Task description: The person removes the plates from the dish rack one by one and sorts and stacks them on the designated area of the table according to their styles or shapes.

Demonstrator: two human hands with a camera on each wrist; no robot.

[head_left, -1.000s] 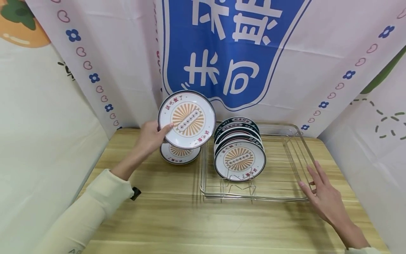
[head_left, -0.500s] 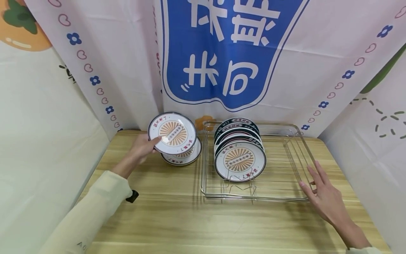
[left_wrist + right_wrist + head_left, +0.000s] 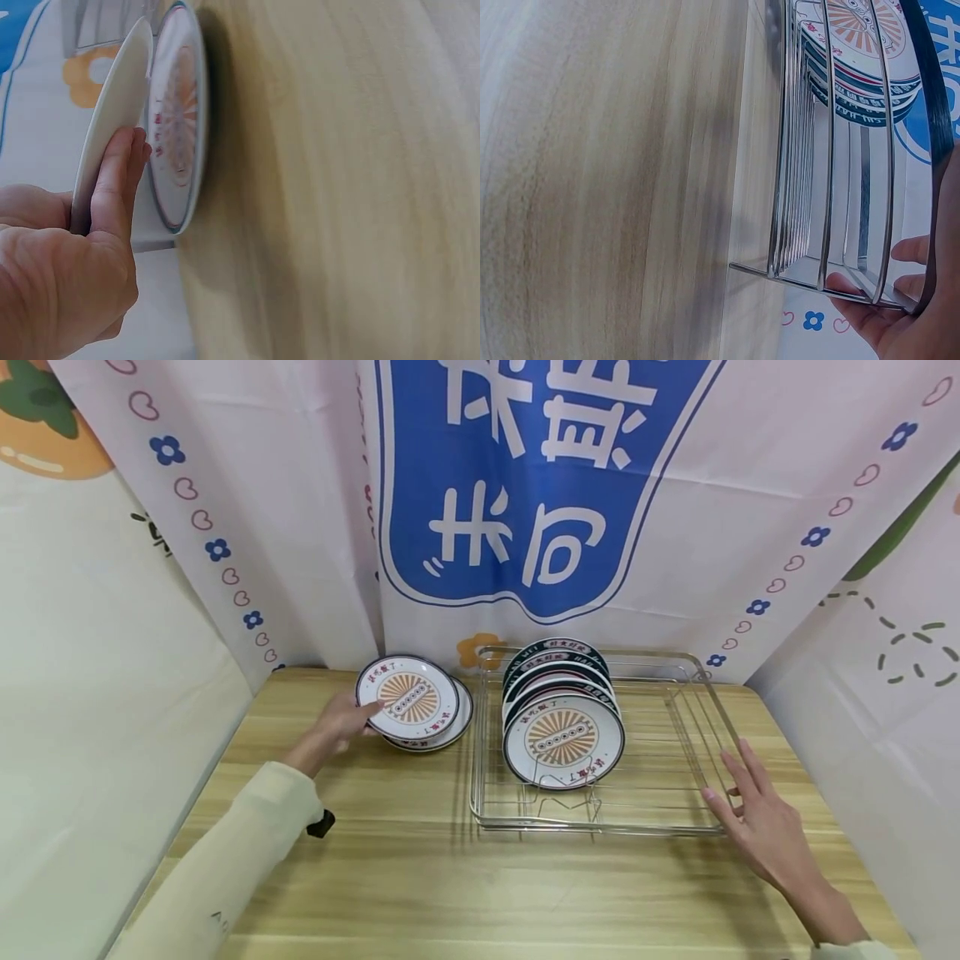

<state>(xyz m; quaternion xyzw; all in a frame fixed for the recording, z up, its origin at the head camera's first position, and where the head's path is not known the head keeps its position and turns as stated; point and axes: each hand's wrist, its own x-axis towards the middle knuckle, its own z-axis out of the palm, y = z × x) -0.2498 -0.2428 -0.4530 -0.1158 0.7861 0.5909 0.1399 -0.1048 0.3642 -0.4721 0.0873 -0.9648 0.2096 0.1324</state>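
My left hand (image 3: 341, 722) pinches the left rim of a round white plate (image 3: 408, 700) with an orange sunburst print, thumb on top and fingers underneath. In the left wrist view this plate (image 3: 120, 97) is tilted just above a second patterned plate (image 3: 180, 120), which lies on the table and is mostly covered in the head view. At right, my right hand (image 3: 768, 827) rests on the right side of a wire dish rack (image 3: 660, 831), its fingers fairly straight and spread at the corner. The right wrist view shows fingers either side of the rack's rim.
Several plates (image 3: 562, 743) lean one behind another in the rack's left part, some with dark green rims. The rack stands on a wooden table (image 3: 450, 893). A printed cloth (image 3: 315, 527) hangs behind, with white cloth walls at both sides.
My left hand has lowered the plate from above, down and slightly left, to just over the plate lying on the table. My right hand has stayed at the rack.
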